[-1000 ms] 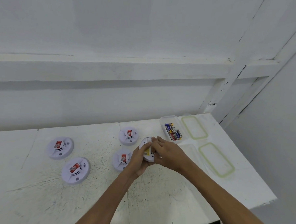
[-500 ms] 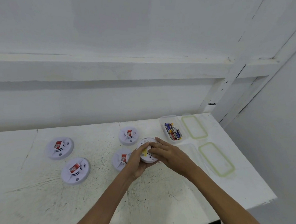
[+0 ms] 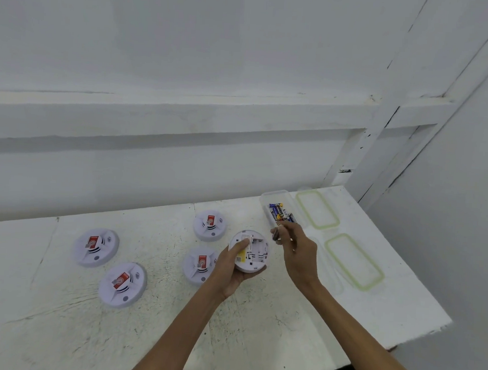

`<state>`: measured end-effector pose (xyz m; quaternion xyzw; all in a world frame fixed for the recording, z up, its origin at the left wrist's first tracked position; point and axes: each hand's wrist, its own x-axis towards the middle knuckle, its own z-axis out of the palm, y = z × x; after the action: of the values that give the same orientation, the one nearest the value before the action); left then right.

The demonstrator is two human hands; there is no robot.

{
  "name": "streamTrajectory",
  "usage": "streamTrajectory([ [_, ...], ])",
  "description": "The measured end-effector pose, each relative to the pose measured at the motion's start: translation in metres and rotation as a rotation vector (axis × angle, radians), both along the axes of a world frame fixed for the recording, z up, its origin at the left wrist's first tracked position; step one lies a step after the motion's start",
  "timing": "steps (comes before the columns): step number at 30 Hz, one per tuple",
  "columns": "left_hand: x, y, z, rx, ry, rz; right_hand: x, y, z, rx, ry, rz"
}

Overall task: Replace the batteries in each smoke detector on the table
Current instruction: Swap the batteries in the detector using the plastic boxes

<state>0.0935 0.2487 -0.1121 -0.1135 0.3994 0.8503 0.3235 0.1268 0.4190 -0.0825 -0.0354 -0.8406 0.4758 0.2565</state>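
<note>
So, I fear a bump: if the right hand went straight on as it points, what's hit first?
Probably the clear battery box, just beyond the right hand; depth is unclear.

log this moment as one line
left hand: grips upturned detector | right hand: pinches small dark item, likely battery | battery box: open

The far green-rimmed lid (image 3: 317, 209) lies apart from the near green-rimmed lid (image 3: 354, 261).
</note>
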Motion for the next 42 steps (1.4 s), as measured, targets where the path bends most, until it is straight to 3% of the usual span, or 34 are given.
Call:
streamTrajectory([
  [5,-0.002,-0.005,0.002,0.017,-0.025,0.031,0.004,0.037,-0.014,-0.004,-0.165,-0.186],
  [8,-0.005,-0.007,0.002,0.016,-0.038,0.048,0.009,0.06,-0.023,0.108,-0.288,-0.268],
  [13,-0.005,-0.006,0.001,-0.003,-0.037,0.051,0.01,0.075,-0.035,0.148,-0.454,-0.232],
  [19,-0.006,-0.007,0.001,-0.008,-0.049,0.066,0.007,0.074,-0.044,0.338,-0.672,-0.228],
  [27,-0.006,-0.008,0.0,-0.007,-0.066,0.071,0.008,0.062,-0.04,0.625,-0.813,-0.282],
  [35,-0.004,-0.007,0.002,0.005,-0.065,0.065,0.006,0.063,-0.041,0.627,-0.764,-0.291],
  [42,-0.007,-0.01,0.005,-0.001,-0.058,0.079,-0.014,0.066,-0.023,0.521,-0.429,-0.347],
])
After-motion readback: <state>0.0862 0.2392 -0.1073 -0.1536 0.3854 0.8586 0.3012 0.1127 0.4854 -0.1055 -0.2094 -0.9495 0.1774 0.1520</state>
